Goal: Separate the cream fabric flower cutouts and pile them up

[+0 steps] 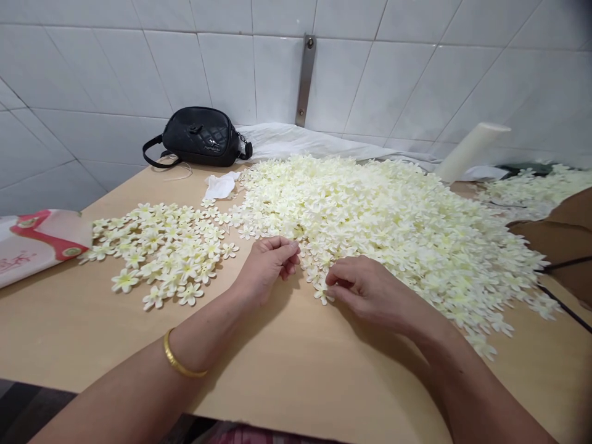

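Observation:
A big heap of cream-white artificial flowers (351, 203) with pale yellow centres spreads across the middle and right of the table (287, 382). To the left lies a smaller, looser group of the same flowers (171, 246). My left hand (272, 262) is between the two groups, thumb and fingers pressed together; whatever is in that pinch is too small or hidden to make out. At the near edge of the heap, my right hand (370, 290) has its fingertips closed at one flower (320, 292). A gold bangle (178, 357) circles my left wrist.
A black bag (201, 137) stands by the tiled wall, with a crumpled white tissue (222, 185) nearer. A red-and-white package (46, 243) lies at the left. A white roll (472, 151) leans behind the heap; brown material (564, 240) and dark cords are on the right.

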The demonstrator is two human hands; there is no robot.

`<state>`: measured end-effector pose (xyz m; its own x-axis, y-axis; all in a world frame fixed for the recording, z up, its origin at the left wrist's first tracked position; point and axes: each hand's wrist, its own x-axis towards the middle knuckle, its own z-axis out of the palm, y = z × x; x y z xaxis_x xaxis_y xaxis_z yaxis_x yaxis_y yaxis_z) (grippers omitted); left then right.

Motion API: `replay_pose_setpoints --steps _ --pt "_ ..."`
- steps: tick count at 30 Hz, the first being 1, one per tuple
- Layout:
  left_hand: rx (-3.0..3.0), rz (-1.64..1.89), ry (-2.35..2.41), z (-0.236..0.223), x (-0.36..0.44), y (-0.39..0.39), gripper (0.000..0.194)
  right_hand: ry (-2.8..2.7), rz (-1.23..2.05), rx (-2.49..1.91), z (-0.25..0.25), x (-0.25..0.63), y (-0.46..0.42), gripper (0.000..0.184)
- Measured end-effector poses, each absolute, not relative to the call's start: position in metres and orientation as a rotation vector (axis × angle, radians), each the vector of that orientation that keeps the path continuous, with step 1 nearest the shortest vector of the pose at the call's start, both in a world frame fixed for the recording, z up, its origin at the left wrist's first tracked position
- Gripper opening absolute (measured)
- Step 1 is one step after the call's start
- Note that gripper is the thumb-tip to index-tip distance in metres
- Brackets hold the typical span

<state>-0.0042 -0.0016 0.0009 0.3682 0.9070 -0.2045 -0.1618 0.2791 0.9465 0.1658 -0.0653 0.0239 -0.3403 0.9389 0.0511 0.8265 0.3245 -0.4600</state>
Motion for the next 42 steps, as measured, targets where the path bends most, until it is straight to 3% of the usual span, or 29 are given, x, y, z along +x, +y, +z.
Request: replay_pose_setpoints --steps 6,14,19,23,27,34,37,42 --pt "1.113 0.837 0.931 0.003 -0.003 -0.004 0.023 -2.298 0.527 -1.538 0.019 0.161 -0.066 0.020" --pt "1.221 0.647 0.795 0.008 -0.002 -0.013 0.023 -1.866 0.464 -1.512 0.027 0.158 -0.065 0.015" --pt "1.143 0.708 0.743 0.008 -0.001 -0.014 0.021 -1.765 0.486 -1.458 0.022 0.151 -0.064 0.012" --pt "1.144 0.734 0.729 0.008 -0.002 -0.013 0.017 -1.617 0.701 -1.454 0.018 0.151 -0.062 0.023" --pt "1.193 0.726 0.748 0.008 -0.001 -0.014 0.017 -1.523 0.930 -1.361 0.015 0.151 -0.061 0.016" --pt "1.130 0.697 0.753 0.007 0.000 -0.014 0.017 -1.508 0.705 -1.495 0.017 0.147 -0.060 0.016" --pt "1.073 0.726 0.811 0.006 0.000 -0.014 0.018 -1.539 0.435 -1.545 0.016 0.142 -0.063 0.014" --pt "1.061 0.819 0.916 0.006 0.000 -0.013 0.021 -1.777 0.177 -1.348 0.009 0.135 -0.065 0.016"
